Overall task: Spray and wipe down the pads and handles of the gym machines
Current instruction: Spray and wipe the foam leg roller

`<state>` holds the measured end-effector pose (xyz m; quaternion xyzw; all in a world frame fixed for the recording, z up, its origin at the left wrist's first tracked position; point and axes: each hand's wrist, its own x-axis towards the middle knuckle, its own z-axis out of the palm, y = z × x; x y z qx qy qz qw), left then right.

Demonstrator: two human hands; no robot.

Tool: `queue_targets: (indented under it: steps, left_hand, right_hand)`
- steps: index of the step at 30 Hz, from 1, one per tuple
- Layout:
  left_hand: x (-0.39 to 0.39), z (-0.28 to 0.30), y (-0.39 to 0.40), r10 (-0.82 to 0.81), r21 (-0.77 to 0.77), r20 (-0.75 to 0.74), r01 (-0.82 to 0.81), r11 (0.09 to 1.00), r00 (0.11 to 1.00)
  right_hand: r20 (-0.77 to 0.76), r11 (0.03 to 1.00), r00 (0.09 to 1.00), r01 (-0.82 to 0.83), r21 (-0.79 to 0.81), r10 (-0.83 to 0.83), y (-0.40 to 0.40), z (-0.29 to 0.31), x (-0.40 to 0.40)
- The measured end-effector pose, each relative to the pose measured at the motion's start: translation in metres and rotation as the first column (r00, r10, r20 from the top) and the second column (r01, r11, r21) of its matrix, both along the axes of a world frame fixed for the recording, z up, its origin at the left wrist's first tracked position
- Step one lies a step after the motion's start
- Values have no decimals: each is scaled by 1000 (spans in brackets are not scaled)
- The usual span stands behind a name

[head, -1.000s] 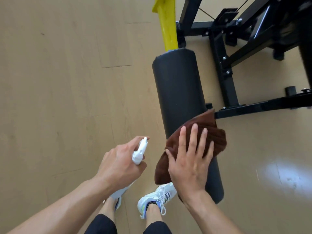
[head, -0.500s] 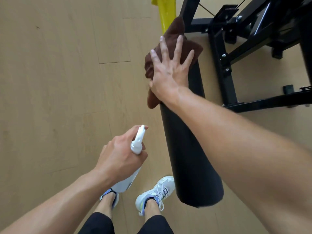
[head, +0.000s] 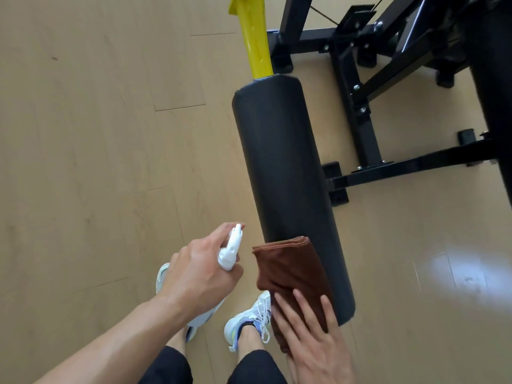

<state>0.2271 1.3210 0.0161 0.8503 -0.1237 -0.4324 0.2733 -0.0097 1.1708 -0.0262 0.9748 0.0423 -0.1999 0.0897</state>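
Note:
A long black roller pad [head: 282, 167] runs from the yellow arm [head: 253, 37] at the top toward me. A folded brown cloth [head: 288, 270] lies over the pad's near left side. My right hand [head: 313, 342] presses flat on the cloth's near end, fingers spread. My left hand [head: 194, 275] grips a white spray bottle [head: 231, 249] just left of the pad, its nozzle pointing up and away, a finger on the trigger.
The machine's black steel frame [head: 363, 128] and feet stand right of the pad, with a second black pad [head: 496, 106] at the far right edge. My two white sneakers [head: 249, 320] stand on the light wood floor [head: 97, 162] below the pad's near end.
My right hand has drawn the cloth from the far end of the pad, by the yellow arm, back down to its near end. The left hand with the bottle has barely moved.

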Motion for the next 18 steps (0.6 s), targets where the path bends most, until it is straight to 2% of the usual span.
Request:
queue_targets:
  steps: [3,7,11,14,18]
  left_hand:
    - [-9,4,-8,8,-18,-21,-9,1000,1000]
    - [-14,9,-15,67,-20,-30,-67,998,997]
    - [-14,11,-20,79,-27,-6,-79,997,997]
    - [-10,12,-25,93,-38,23,-92,995,995]
    - [-3,10,-31,122,-47,71,-119,992,990]
  right_hand:
    - [96,993,990,103,50,-107,-9,7,3]
    - [111,957,962,228,180,-250,-9,17,29]
    - [138,868,865,450,209,-482,-15,14,103]
    - [152,763,758,582,280,-634,-26,10,164]
    - [110,646,668,644,411,-736,-48,10,198]
